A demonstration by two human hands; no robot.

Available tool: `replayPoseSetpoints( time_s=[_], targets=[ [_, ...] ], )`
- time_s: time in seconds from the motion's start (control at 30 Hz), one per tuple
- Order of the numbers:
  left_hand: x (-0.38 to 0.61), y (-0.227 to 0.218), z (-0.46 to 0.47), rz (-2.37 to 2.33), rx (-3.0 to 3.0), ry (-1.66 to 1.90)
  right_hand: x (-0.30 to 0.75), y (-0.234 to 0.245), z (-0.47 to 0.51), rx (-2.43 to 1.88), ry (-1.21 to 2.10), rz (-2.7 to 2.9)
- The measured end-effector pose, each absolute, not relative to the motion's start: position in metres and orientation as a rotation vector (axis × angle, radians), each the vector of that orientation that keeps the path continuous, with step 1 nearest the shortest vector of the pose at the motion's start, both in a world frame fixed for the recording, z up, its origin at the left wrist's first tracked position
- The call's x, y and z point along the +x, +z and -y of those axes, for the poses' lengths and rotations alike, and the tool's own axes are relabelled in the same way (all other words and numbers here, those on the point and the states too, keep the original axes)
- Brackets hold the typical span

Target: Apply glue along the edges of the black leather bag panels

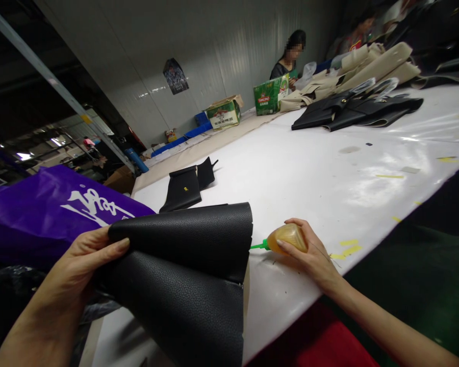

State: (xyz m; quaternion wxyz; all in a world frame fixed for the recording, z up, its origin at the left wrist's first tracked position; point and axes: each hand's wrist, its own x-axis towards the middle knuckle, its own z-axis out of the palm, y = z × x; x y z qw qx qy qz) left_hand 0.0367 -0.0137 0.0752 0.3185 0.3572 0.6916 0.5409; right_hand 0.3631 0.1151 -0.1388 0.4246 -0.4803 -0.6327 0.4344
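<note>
My left hand [94, 255] pinches a black leather piece [191, 237] at its left end, thumb on top. The piece is folded over, with two broad flaps spreading to the right and notched edges. My right hand [311, 255] is wrapped around a glue bottle [286, 238] that holds amber liquid. The bottle lies tilted on its side, its thin green nozzle pointing left at the right edge of the leather. Whether the nozzle tip touches that edge, I cannot tell. Behind the flaps, a smaller black leather piece [185, 186] rests on the white table [268, 168].
A purple bag [42, 204] with white lettering stands on the left. Black leather parts [355, 109] and beige rolled material [375, 66] are piled at the back right. Green cartons [265, 97] line the far side, near a seated person [288, 56]. Yellow scraps [346, 250] lie by the right edge.
</note>
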Motion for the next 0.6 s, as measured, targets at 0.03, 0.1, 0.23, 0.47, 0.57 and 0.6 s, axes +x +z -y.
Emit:
replayPoseSetpoints(
  time_s=[0.03, 0.1, 0.23, 0.47, 0.57, 0.6],
  targets=[
    [0.036, 0.075, 0.014, -1.817, 0.943, 1.426, 0.362, -0.14, -0.115, -1.21, 1.089, 1.59],
    [0.033, 0.074, 0.014, -1.806, 0.948, 1.4, 0.363, -0.141, -0.112, -1.228, 1.095, 1.605],
    [0.025, 0.073, 0.014, -1.804, 0.941, 1.367, 0.369, -0.141, -0.108, -1.237, 1.085, 1.581],
    [0.024, 0.074, 0.014, -1.778, 0.96, 1.369, 0.368, -0.138, -0.107, -1.188, 1.184, 1.496],
    [0.026, 0.074, 0.015, -1.778, 0.96, 1.377, 0.367, -0.141, -0.105, -1.22, 1.14, 1.579],
    [0.027, 0.073, 0.016, -1.78, 0.963, 1.386, 0.368, -0.142, -0.105, -1.227, 1.136, 1.6]
  ],
)
